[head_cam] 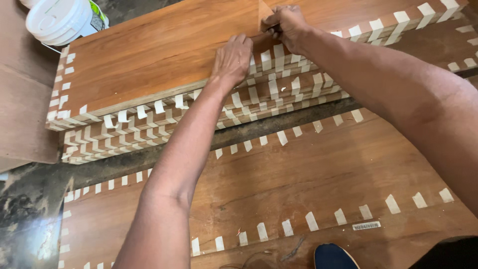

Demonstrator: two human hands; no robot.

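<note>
- Stack of wooden boards [149,55], landmark: lies flat, its edges lined with short strips of pale tape; a second layer of boards [318,179] lies below it, nearer the person.
- White bucket [59,17]: beyond the stack's far left corner.
- Left hand [231,60]: fingers curled, pressing on the stack's near edge; best kept firm as a steadying hold.
- Right hand [286,25]: pinched shut on a tape strip [273,31] on the top board; it likely needs pulling taut and pressing flat.

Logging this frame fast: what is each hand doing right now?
Left hand: fingers curled, pressing on the edge of the top wooden panel.
Right hand: shut, pinching a strip of tape.
</note>
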